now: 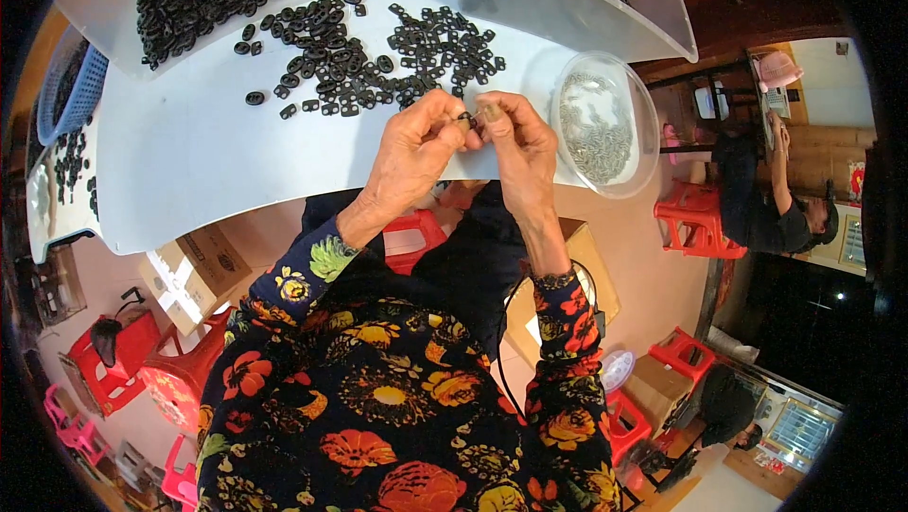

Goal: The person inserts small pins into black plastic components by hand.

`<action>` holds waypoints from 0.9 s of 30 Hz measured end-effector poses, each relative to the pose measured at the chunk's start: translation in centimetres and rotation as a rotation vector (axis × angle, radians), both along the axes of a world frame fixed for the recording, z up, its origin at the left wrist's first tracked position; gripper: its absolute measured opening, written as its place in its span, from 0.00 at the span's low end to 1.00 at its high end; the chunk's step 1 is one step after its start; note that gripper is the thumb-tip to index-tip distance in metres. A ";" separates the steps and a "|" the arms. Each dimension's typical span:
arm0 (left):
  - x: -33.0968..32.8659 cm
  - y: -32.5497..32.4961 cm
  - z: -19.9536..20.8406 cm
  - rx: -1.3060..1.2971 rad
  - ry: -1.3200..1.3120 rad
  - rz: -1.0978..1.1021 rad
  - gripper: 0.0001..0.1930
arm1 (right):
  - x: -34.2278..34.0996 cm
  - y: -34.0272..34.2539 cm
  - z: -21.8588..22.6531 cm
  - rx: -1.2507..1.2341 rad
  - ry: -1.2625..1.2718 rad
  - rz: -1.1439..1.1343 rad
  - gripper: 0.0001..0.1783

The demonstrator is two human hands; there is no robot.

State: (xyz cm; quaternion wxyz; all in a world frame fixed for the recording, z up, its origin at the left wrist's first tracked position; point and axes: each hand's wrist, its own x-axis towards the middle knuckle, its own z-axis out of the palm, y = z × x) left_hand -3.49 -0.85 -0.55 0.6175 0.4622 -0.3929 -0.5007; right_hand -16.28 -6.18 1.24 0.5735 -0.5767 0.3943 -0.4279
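Note:
My left hand [411, 148] pinches a small black plastic piece [464, 119] between thumb and fingertips, just above the near edge of the white table [208, 172]. Close against it is my right hand [520, 148], thumb pressed to the fingers; whatever lies in that pinch is too small and covered to name. Beyond my hands spread two loose piles: black oval pieces with two holes [326, 53] on the left and squarish black pieces [445, 47] on the right. A round clear tub [646, 124] of small silvery metal parts [596, 138] stands beside my right hand.
Two translucent bins [199, 56] [530, 16] heaped with black pieces stand at the back. A blue basket [83, 96] is at the far left. Cardboard boxes [203, 266] and red stools [695, 219] are on the floor. Another person [766, 195] sits at the right.

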 end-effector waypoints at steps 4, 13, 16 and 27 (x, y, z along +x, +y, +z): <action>-0.2 -0.1 -0.1 -0.009 0.032 -0.009 0.03 | 0.0 0.4 0.0 0.015 0.005 0.021 0.06; 0.1 0.0 0.3 -0.039 0.090 0.021 0.04 | 0.3 0.5 -0.7 0.019 -0.120 0.041 0.06; 0.8 0.0 0.4 -0.041 0.053 -0.029 0.03 | 0.2 0.4 -0.9 -0.002 -0.130 0.019 0.06; 11.6 -4.3 3.7 -0.237 -1.451 -0.232 0.10 | -0.4 0.4 -1.1 0.010 -0.134 0.009 0.06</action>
